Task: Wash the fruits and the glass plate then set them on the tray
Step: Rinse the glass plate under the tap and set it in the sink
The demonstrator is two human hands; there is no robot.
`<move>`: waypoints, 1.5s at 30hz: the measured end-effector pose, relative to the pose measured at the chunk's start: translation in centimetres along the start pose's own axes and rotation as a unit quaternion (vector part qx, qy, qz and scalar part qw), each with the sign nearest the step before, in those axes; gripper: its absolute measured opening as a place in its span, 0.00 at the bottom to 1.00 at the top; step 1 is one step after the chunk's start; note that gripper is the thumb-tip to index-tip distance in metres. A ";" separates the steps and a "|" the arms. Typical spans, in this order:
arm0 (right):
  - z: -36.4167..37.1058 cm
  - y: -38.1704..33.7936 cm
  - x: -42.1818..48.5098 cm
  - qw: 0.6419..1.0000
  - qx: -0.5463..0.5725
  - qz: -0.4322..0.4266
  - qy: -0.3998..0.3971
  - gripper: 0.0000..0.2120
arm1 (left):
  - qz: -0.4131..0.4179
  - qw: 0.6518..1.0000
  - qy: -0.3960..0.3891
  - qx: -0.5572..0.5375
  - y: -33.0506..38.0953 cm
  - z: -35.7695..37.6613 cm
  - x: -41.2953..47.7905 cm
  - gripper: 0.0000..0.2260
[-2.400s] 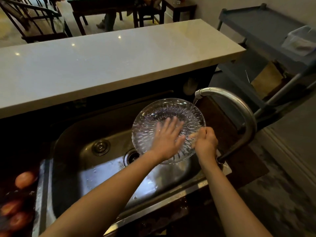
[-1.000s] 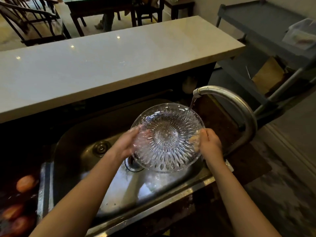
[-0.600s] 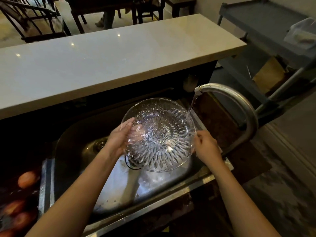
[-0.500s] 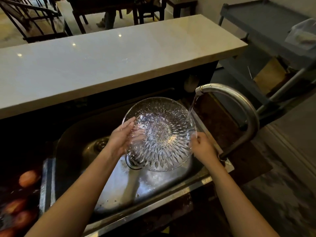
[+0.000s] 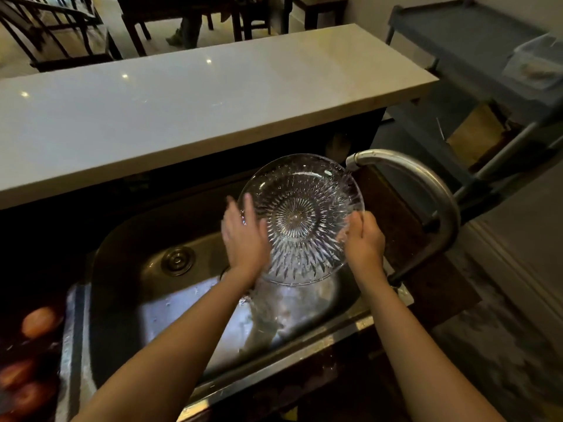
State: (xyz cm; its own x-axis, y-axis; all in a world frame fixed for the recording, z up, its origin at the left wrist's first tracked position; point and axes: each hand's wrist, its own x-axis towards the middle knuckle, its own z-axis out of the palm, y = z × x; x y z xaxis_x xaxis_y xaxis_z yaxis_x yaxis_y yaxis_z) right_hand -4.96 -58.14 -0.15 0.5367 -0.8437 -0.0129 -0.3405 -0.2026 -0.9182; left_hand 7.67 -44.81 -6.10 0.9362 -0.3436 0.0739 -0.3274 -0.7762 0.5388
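Note:
A cut-glass plate (image 5: 300,214) is tilted toward me above the steel sink (image 5: 122,269), its upper right rim just under the faucet spout (image 5: 355,159). My right hand (image 5: 362,242) grips the plate's right rim, thumb on the front. My left hand (image 5: 243,236) lies flat with straight fingers against the plate's left side. Several reddish-orange fruits (image 5: 38,322) lie in the dark at the far left, beside the sink.
The curved metal faucet (image 5: 438,208) arches over the sink's right side. A pale stone counter (image 5: 198,99) runs across behind the sink. A grey cart (image 5: 475,47) with a plastic container (image 5: 536,63) stands at the right. Chairs and a table are beyond the counter.
The plate has shifted right and up toward the spout. My left hand moved from behind the plate's left rim to lie flat over its left front.

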 end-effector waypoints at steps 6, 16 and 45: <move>0.5 -0.1 0.1 0.998 -0.043 0.027 -0.020 0.11 | 0.253 0.951 -0.174 0.021 5.6 1.9 -2.1 0.24; -0.3 0.6 0.2 0.999 -0.033 0.027 -0.033 0.13 | 0.223 0.958 -0.178 0.028 4.4 1.0 3.7 0.23; 11.1 4.2 -1.8 0.905 -0.001 0.223 -0.363 0.11 | -0.164 0.949 -0.094 -0.253 -3.0 -16.0 -2.2 0.10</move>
State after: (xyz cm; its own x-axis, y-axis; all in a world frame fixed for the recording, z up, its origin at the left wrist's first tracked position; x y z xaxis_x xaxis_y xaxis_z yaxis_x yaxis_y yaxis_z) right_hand 1.21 -51.98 -8.35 0.7115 -0.2926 -0.6389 -0.6487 0.0761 -0.7572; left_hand 8.62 -33.24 5.57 0.9225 -0.2526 -0.2920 0.1251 -0.5200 0.8449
